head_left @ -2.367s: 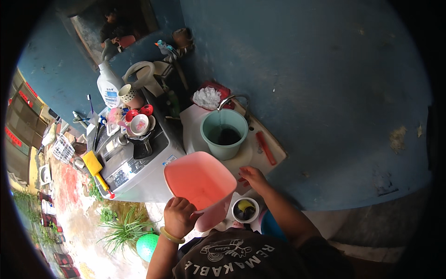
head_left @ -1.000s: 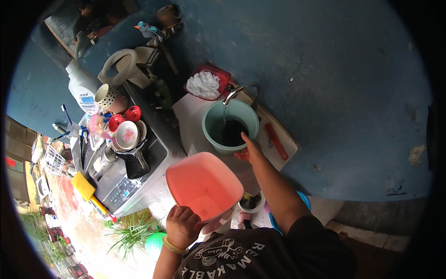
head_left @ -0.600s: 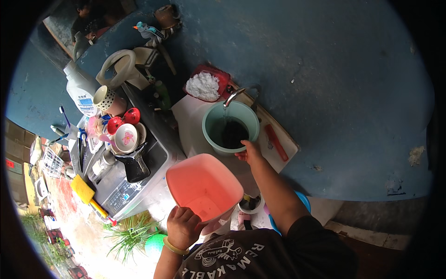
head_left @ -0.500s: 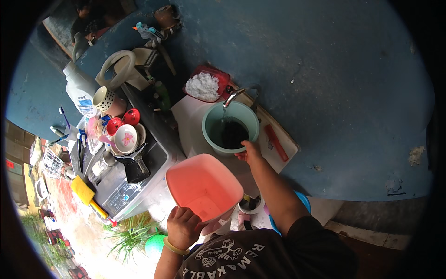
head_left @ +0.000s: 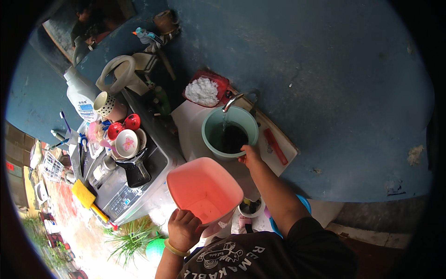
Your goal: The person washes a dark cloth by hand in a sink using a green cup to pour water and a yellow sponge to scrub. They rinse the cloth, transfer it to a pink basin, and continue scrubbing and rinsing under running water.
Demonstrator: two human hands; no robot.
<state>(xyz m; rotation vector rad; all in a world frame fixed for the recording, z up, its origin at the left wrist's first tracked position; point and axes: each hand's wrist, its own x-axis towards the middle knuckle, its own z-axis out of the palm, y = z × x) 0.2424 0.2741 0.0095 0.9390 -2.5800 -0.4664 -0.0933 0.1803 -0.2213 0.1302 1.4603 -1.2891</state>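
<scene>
My left hand [head_left: 185, 228] is closed on the near rim of a pink plastic bin [head_left: 204, 188], which is tilted so its inside shows, with no contents visible. With my right hand [head_left: 251, 156] I grip the near right rim of a round pale green bucket [head_left: 253, 135] in the sink. Water runs from a curved metal faucet [head_left: 232, 101] into this bucket. Something dark lies in the water there; I cannot tell what.
Left of the sink, a washing machine [head_left: 160, 160] carries red cups, bowls [head_left: 127, 143], a black scoop and a white bottle [head_left: 82, 97]. White powder fills a red scoop [head_left: 204, 88] behind the faucet. A red bar-shaped thing [head_left: 275, 147] lies on the sink's right edge.
The view has shifted slightly. Both hands keep their grips on the bin and the bucket, and the water still runs.
</scene>
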